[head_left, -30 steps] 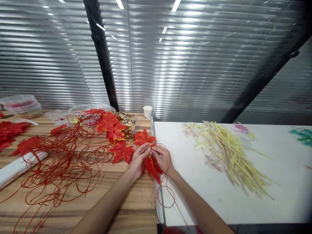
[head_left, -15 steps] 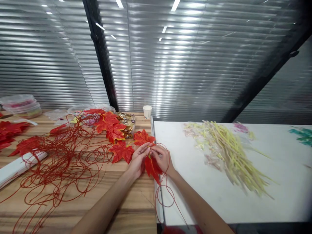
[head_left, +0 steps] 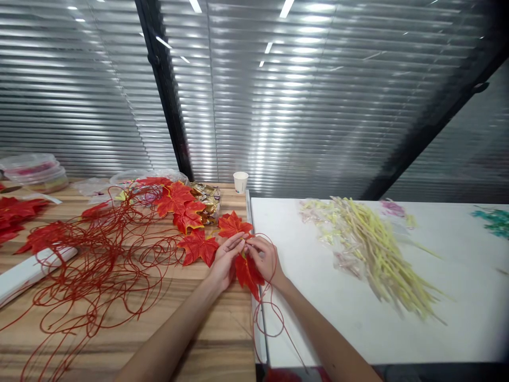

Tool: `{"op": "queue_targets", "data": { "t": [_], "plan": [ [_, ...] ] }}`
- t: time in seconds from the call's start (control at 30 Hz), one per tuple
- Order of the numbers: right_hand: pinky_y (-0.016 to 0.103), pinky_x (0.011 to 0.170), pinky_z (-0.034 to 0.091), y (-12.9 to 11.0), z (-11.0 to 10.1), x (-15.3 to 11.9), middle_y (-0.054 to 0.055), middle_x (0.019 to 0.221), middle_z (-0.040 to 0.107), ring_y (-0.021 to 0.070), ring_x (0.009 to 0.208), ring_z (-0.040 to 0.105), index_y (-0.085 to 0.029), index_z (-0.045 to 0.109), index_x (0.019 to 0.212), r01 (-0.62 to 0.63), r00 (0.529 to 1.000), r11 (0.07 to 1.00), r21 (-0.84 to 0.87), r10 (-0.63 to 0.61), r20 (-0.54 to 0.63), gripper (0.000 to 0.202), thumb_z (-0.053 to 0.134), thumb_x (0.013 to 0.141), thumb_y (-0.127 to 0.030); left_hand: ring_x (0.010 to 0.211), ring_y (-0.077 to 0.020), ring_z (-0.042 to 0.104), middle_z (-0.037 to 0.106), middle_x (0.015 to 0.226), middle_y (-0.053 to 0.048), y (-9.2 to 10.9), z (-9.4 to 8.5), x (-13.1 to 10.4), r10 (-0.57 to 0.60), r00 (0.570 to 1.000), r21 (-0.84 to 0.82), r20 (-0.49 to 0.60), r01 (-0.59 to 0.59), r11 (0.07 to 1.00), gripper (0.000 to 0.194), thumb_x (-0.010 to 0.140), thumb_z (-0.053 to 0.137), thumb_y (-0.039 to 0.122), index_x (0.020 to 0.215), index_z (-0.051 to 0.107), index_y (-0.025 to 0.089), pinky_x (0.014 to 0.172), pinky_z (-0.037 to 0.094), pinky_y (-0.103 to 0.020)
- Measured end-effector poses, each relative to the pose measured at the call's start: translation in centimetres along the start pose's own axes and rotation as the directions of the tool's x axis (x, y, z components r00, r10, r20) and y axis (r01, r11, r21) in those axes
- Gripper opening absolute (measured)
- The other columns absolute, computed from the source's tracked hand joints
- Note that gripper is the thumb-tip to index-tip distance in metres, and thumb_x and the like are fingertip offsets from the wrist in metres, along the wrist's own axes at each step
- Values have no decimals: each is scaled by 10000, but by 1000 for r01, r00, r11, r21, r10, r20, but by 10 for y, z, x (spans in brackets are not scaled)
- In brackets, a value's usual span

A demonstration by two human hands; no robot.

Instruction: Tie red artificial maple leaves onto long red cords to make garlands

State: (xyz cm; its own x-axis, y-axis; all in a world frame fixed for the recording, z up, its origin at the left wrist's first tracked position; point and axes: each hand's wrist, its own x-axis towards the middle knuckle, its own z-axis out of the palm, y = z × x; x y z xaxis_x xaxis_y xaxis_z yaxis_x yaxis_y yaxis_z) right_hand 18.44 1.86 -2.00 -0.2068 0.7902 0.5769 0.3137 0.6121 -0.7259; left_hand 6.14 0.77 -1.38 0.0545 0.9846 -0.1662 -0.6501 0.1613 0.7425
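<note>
Left hand [head_left: 225, 261] and right hand [head_left: 265, 258] pinch together on red leaf [head_left: 247, 270] and red wire [head_left: 270, 313]; advisable: keep wire taut, fingertips close, leaf flat above tabletop [head_left: 222, 339].

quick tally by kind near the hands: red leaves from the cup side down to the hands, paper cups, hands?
Red leaves: 5, one held between the left hand and right hand, four loose, e.g.
Paper cup: 1
Hands: 2
Total: 8
</note>
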Motion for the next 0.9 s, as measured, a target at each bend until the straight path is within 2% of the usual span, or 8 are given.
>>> {"op": "queue_targets", "data": {
  "t": [0.9],
  "plan": [
    [281, 698, 450, 4, 1, -1, 45, 792, 632, 161, 748, 572, -188, 625, 850, 1, 1000, 1000, -3, -1, -1, 184, 446, 825, -151, 770, -87, 593, 639, 987, -57, -1, -2, 1, -25, 1000, 4, -9, 25, 1000, 306, 654, 658, 92, 951, 630, 160, 749, 449, -186]
  ]
}}
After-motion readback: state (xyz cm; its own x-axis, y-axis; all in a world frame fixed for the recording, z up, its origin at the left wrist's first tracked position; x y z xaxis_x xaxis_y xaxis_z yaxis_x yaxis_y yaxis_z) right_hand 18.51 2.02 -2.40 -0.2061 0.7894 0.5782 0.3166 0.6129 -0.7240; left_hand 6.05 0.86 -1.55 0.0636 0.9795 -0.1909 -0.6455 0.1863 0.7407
